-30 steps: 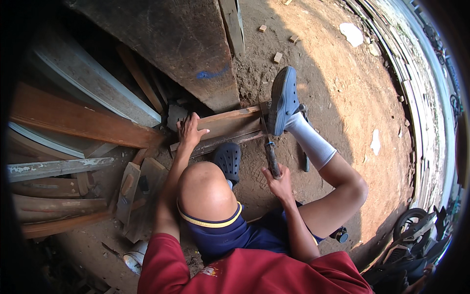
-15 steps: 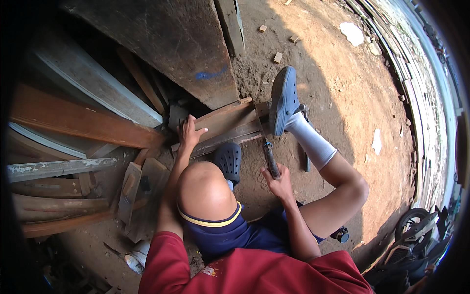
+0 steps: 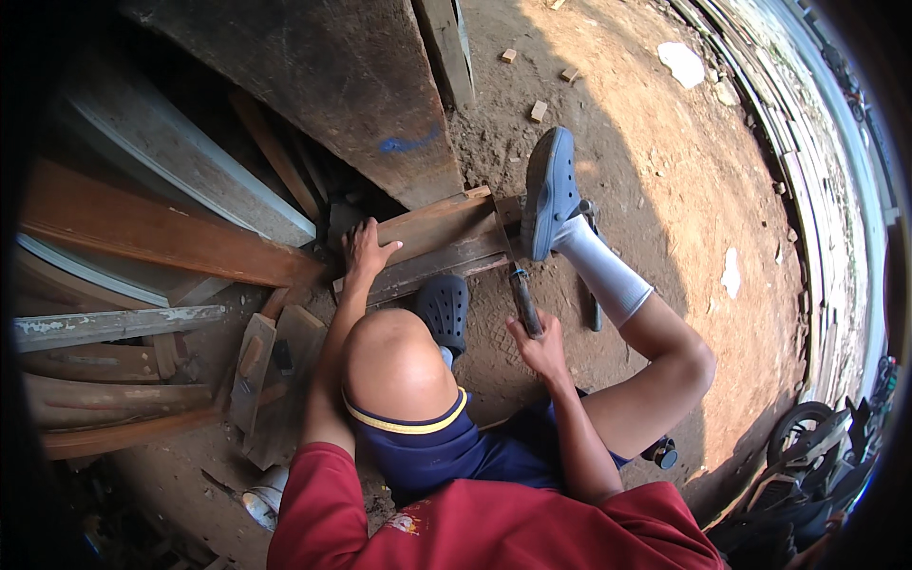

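Observation:
My left hand is gripping a wooden board that lies slanted across the dirt, above a second weathered board. My right hand is closed on the dark handle of a saw, whose thin blade runs up to the board's right end. My raised right foot in a blue clog is beside that end. A tool with a metal head and long handle lies behind that leg. My left clog rests just below the boards.
Leaning planks and frames crowd the left, and a large stained panel stands above the boards. Small wood offcuts lie on the dirt. A white container is at lower left, a motorbike at lower right, stacked slats along the right.
My right hand and the saw have shifted slightly up and forward. The upper board's right end sits a little higher than a second ago, and my left hand has moved slightly with it.

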The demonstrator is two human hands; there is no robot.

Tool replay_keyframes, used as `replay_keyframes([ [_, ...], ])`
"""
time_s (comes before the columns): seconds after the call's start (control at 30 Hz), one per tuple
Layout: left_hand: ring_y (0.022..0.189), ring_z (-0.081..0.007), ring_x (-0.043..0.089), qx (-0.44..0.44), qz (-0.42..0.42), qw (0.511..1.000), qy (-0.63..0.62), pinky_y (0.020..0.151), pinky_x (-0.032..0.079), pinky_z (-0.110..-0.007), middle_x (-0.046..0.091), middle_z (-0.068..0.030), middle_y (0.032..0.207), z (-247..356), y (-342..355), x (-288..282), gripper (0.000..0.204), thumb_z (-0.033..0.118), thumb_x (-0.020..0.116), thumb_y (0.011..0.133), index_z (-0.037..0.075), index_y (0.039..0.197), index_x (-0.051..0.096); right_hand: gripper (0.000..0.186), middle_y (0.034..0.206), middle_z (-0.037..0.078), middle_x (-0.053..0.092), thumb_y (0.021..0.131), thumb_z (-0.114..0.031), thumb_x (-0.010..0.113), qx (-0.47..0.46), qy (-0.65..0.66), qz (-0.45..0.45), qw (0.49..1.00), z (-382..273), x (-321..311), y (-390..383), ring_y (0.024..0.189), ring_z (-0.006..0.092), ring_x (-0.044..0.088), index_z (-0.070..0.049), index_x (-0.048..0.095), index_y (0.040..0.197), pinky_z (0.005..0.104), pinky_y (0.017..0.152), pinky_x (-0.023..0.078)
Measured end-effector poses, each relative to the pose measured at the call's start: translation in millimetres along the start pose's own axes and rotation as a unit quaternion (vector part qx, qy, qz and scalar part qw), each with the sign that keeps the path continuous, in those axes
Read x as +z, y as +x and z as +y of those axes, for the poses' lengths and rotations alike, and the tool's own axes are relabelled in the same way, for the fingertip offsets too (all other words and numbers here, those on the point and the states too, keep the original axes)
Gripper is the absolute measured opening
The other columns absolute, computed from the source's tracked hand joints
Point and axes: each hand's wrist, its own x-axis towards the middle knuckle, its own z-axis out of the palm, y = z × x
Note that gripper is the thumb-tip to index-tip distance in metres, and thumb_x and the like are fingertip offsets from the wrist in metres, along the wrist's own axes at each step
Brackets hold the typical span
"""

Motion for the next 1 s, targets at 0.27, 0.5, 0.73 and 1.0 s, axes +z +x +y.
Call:
replay_keyframes([
  [0.27, 0.125, -0.0361, 0.040, -0.030, -0.036, 0.999, 0.025, 0.109, 0.017, -0.056, 0.046, -0.0218, 0.131, 15.8, -8.4, -17.0, 0.079, 0.050, 0.071, 0.070, 0.007, 0.130, 0.041, 0.031, 0.052, 0.007, 0.045, 0.079, -0.018, 0.068, 0.058, 0.036, -0.012, 0.998, -21.1, -6.9, -0.9, 0.051, 0.0128, 0.044, 0.002, 0.049, 0.065, 0.0342, 0.050, 0.039],
  [0.5, 0.121, -0.0375, 0.043, 0.001, 0.129, 0.976, -0.173, 0.104, 0.029, -0.050, 0.048, -0.0220, 0.128, 15.2, -30.7, -45.9, 0.076, 0.042, 0.075, 0.071, 0.007, 0.129, 0.041, 0.029, 0.053, 0.004, 0.044, 0.079, -0.017, 0.067, 0.012, 0.021, 0.013, 1.000, 0.6, -13.0, -4.4, 0.053, 0.0106, 0.041, 0.001, 0.049, 0.065, 0.0325, 0.050, 0.038],
  [0.73, 0.116, -0.0346, 0.048, 0.030, 0.242, 0.931, -0.271, 0.098, 0.037, -0.043, 0.052, -0.0230, 0.121, 9.7, -42.9, -118.7, 0.063, 0.031, 0.074, 0.078, 0.001, 0.124, 0.045, 0.029, 0.054, 0.006, 0.044, 0.080, -0.017, 0.065, -0.012, 0.037, 0.018, 0.999, -6.7, -17.2, -16.9, 0.053, 0.0129, 0.040, 0.002, 0.050, 0.066, 0.0337, 0.051, 0.037],
  [1.0, 0.114, -0.0245, 0.049, 0.065, 0.310, 0.834, -0.452, 0.098, 0.037, -0.035, 0.051, -0.0218, 0.122, 51.1, -34.2, -241.2, 0.053, 0.029, 0.063, 0.089, -0.001, 0.127, 0.042, 0.030, 0.054, 0.010, 0.044, 0.080, -0.019, 0.065, -0.070, 0.014, 0.002, 0.997, -7.0, -4.9, -25.2, 0.053, 0.0157, 0.042, 0.003, 0.050, 0.068, 0.0355, 0.053, 0.038],
])
